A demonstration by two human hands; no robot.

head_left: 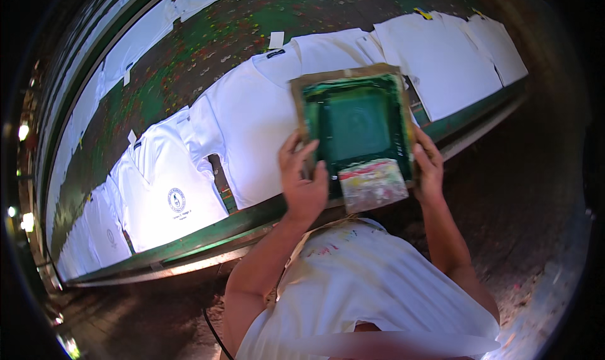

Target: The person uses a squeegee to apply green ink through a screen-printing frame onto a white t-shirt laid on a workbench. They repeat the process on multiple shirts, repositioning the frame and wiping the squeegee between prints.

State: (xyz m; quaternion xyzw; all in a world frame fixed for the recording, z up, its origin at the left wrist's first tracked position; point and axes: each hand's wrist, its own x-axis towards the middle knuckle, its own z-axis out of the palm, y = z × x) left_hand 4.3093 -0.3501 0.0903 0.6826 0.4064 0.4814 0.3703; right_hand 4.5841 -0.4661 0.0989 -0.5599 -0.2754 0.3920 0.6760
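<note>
A square printing screen [357,117], with green mesh and a brown taped border, hangs between my hands over a white T-shirt [246,139]. My left hand [300,171] grips its left edge, thumb near the lower corner. My right hand [427,168] holds its right edge, fingers curled at the side. A paint-smeared, pale flap or pad [372,185] covers the screen's lower end, between my hands. Part of the shirt behind the screen is hidden. To the left, another white T-shirt [157,215] bears a dark round printed emblem.
A long paint-speckled table [201,32] with a green front rail runs diagonally across the view. More white shirts [435,63] lie along it, with another row [126,60] on the far side. Small bright lights show at the left rim.
</note>
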